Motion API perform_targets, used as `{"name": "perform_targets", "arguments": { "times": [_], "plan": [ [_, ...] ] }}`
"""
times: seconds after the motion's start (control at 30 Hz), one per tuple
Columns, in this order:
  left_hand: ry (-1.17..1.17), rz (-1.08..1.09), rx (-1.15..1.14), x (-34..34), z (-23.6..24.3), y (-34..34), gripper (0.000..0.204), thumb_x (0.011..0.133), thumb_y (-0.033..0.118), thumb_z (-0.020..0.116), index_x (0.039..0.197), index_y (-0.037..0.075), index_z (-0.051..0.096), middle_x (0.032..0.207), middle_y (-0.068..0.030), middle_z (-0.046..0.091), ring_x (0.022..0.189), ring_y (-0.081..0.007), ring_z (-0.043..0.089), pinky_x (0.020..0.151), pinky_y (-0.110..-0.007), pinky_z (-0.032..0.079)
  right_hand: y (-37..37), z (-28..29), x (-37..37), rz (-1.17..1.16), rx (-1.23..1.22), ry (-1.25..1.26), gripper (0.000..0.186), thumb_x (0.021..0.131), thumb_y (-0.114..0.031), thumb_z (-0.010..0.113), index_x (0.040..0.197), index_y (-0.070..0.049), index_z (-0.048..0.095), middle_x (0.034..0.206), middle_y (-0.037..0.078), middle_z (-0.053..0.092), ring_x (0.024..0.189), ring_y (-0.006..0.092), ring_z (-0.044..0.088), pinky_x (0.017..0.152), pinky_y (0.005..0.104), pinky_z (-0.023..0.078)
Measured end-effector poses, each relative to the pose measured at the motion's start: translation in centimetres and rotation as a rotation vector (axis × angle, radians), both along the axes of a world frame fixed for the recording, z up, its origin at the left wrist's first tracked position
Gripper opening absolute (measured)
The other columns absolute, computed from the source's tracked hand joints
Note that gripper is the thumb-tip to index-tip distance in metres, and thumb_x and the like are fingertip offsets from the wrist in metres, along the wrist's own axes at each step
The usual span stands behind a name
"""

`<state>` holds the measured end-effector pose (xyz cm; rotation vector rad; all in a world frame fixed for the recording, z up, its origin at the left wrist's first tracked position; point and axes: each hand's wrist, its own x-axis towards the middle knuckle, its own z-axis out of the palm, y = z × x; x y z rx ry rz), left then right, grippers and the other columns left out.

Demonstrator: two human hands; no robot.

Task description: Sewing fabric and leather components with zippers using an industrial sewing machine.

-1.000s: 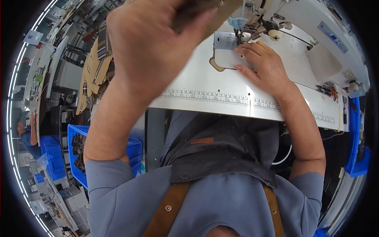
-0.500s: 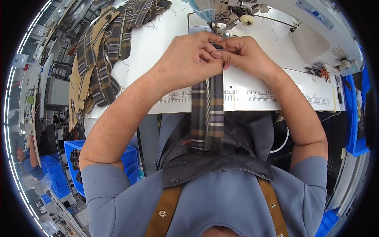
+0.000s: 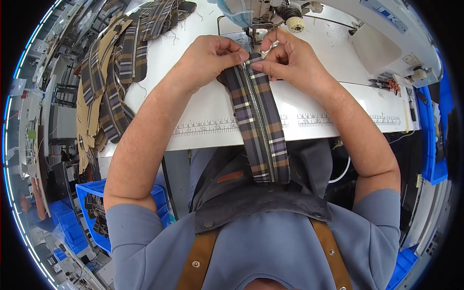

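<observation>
A plaid fabric strip (image 3: pixel 279 140) in brown, grey and white, with a metal zipper (image 3: pixel 259 121) along its middle, hangs from both my hands over the table's front edge. My left hand (image 3: pixel 210 62) pinches the strip's upper left corner between thumb and fingers. At the upper right corner, my right hand (image 3: pixel 295 60) has its thumb on the cloth and fingers curled under, with the index finger raised. Just beyond my fingertips is the needle area of a sewing machine (image 3: pixel 261 25). The undersides of the grips are hidden.
More plaid zipper strips and tan pieces lie in a pile (image 3: pixel 113 72) at the left of the white table (image 3: pixel 193 106). A ruler scale (image 3: pixel 208 127) runs along the front edge. A blue bin (image 3: pixel 162 195) with plaid pieces stands at lower left. Small tools (image 3: pixel 386 85) lie at right.
My hands have moved apart, the left one leftward. The strip has turned its zipper face more fully into view and now slants, its lower end further right.
</observation>
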<state>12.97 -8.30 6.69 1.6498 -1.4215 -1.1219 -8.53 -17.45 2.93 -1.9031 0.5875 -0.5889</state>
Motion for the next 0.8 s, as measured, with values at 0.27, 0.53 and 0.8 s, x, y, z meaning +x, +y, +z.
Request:
{"name": "perform_targets", "arguments": {
  "times": [0.27,0.53,0.8],
  "plan": [
    [0.195,-0.028,-0.039,2.9,-1.4,-1.8,0.029,0.094,0.02,0.079,0.114,0.0,0.074,0.101,-0.0011,0.074,0.095,-0.0082,0.064,0.088,-0.024,0.048,1.0,0.7,0.4,-0.099,-1.056,-0.012,0.033,0.078,-0.01,0.077,0.108,-0.009,0.065,0.105,0.004,0.069,0.089,0.0252,0.07,0.075,0.0381,0.06],
    [-0.654,0.132,-0.399,0.7,-3.0,-2.3,0.018,0.093,0.013,0.073,0.104,0.0,0.076,0.097,-0.0062,0.077,0.097,-0.0153,0.07,0.078,-0.029,0.054,0.5,-0.9,0.3,-0.057,-1.341,0.072,0.016,0.076,-0.013,0.071,0.091,-0.011,0.078,0.084,-0.002,0.072,0.088,0.0167,0.069,0.071,0.0326,0.058],
    [-0.685,-0.169,-0.687,-0.6,-4.0,1.1,0.026,0.097,0.013,0.065,0.118,-0.001,0.071,0.128,-0.0146,0.07,0.111,-0.0331,0.07,0.097,-0.041,0.057,0.5,-0.9,0.1,-0.101,-1.349,0.145,0.02,0.077,-0.015,0.072,0.095,-0.012,0.079,0.088,-0.002,0.075,0.086,0.0149,0.07,0.069,0.032,0.058]
  ]
}}
